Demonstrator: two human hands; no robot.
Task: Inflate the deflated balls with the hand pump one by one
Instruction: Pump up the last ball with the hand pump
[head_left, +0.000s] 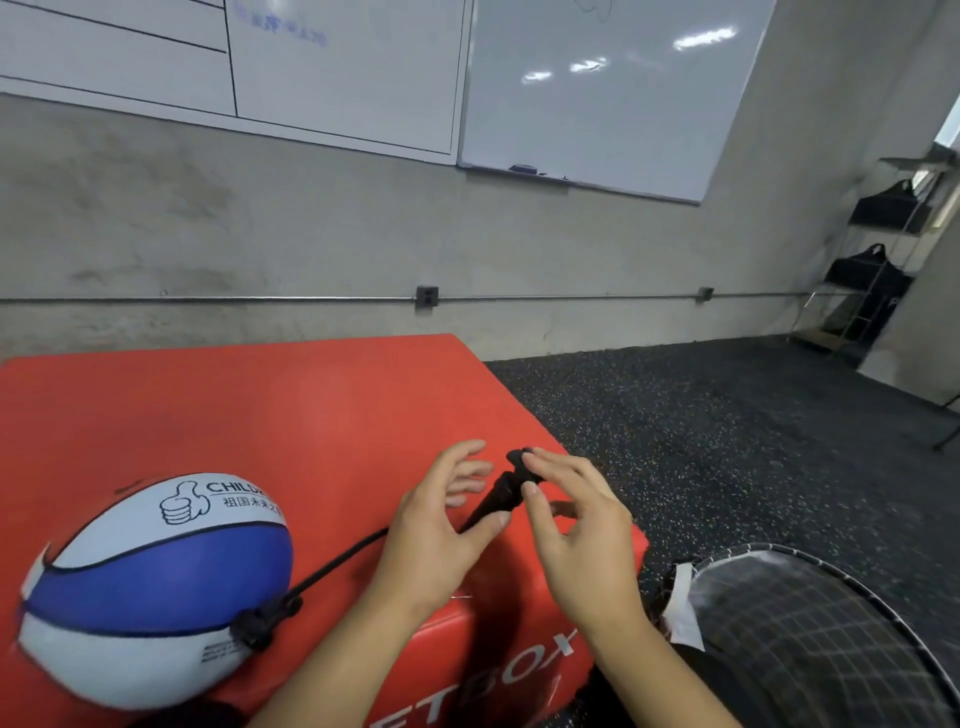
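Ball (156, 587) on red box (260, 415), hose attached, pump (511, 488) near box edge.

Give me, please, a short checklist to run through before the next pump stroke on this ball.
1. Hose fitting seated at the ball: ok, the black fitting sits against its side; the needle itself is hidden.
2. Hose free of kinks: ok, it runs in a smooth line to the pump.
3. Ball steady on the red box: ok, it rests on top, with no hand on it.
4. Left hand grip on the pump: not ok, only the thumb touches it and the fingers are spread.
5. Right hand on the pump's top end: cannot tell, its fingertips are at the top, the hold unclear.
6. Ball firmness: cannot tell.
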